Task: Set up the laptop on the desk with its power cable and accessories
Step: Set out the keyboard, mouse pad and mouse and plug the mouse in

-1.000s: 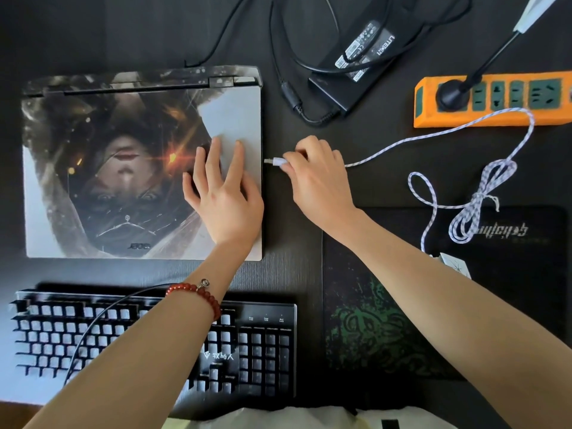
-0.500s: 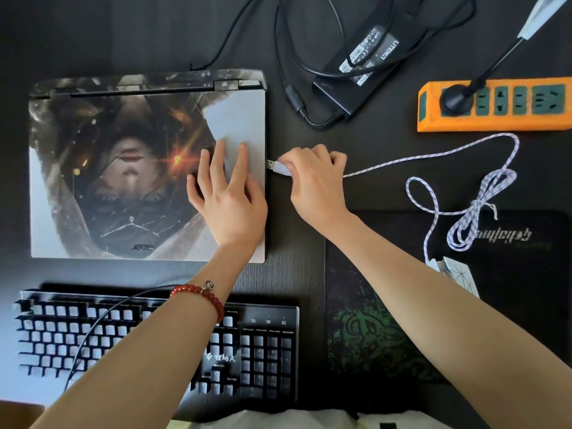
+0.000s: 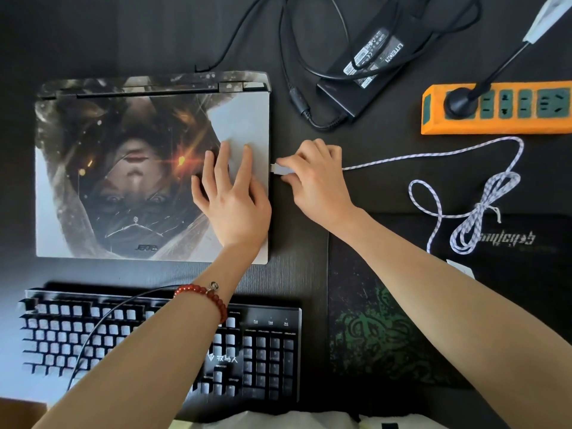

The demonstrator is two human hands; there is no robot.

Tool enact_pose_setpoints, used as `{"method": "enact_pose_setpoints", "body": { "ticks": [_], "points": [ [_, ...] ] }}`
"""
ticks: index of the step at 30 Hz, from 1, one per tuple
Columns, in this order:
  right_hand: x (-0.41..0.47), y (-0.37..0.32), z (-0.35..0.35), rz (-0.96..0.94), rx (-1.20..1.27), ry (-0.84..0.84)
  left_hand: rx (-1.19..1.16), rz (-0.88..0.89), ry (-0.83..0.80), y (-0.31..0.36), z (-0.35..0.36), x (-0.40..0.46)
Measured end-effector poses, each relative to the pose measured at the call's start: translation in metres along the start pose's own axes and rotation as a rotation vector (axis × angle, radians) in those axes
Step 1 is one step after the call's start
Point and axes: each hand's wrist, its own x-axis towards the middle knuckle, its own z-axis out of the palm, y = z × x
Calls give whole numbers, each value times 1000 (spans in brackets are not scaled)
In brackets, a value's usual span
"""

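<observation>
1. Left hand (image 3: 230, 196), fingers spread flat, presses the closed printed-lid laptop (image 3: 123, 168) at 10 o'clock on the dark worktop (image 3: 93, 32).
2. Right hand (image 3: 315, 178) pinches the silver USB plug (image 3: 280, 168) of the white braided cable (image 3: 433, 153), plug tip at laptop's 3 o'clock edge.

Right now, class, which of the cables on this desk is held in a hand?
The white braided cable: the right hand pinches its USB plug at the laptop edge. The black cables lie untouched.
</observation>
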Motion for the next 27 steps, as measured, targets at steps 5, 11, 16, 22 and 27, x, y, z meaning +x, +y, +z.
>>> {"method": "enact_pose_setpoints", "body": {
  "ticks": [5, 11, 16, 22, 27],
  "points": [
    [6, -3, 0, 15, 50, -43, -17, -2, -14, 1, -1, 1],
    [1, -6, -3, 31, -48, -64, -24, 10, -40, 1, -3, 2],
    [-36, -29, -21, 153, -73, -8, -111, 3, -247, -4, -22, 1],
    [-132, -77, -30, -44, 5, -79, -472, -196, -162, -49, -101, -64],
    [-174, -110, -19, -112, -8, -330, -302, -406, -107, -126, -145, -150]
  ]
}}
